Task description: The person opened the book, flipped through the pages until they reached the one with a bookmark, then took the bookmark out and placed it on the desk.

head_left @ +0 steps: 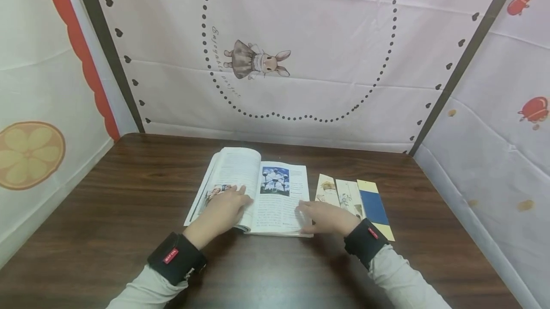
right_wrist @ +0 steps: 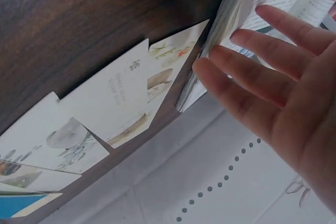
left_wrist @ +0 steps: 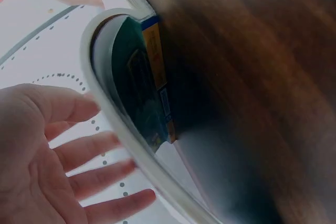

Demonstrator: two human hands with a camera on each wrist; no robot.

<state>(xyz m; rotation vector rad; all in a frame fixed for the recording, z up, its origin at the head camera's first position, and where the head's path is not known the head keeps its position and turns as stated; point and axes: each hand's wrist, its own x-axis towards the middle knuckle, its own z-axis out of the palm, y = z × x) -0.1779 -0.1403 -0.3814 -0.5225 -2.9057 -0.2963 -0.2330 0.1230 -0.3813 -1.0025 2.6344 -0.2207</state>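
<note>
One open book [head_left: 277, 216], lying on the counter [head_left: 266, 280], its left pages bowing upward. Left hand [head_left: 224, 207]: resting on the left page, fingers spreading apart, gripping nothing. Right hand [head_left: 328, 217]: reaching over the right page's outer edge, fingers straight, slightly apart. Likely faults: bowed pages springing over, should the left hand be lifting; cards [head_left: 350, 197], lying just beside the book, sliding, should the right wristband [head_left: 366, 244] be brushing them.

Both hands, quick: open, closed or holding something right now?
Left hand: open, resting on the book.
Right hand: open, at the book's right edge.
</note>
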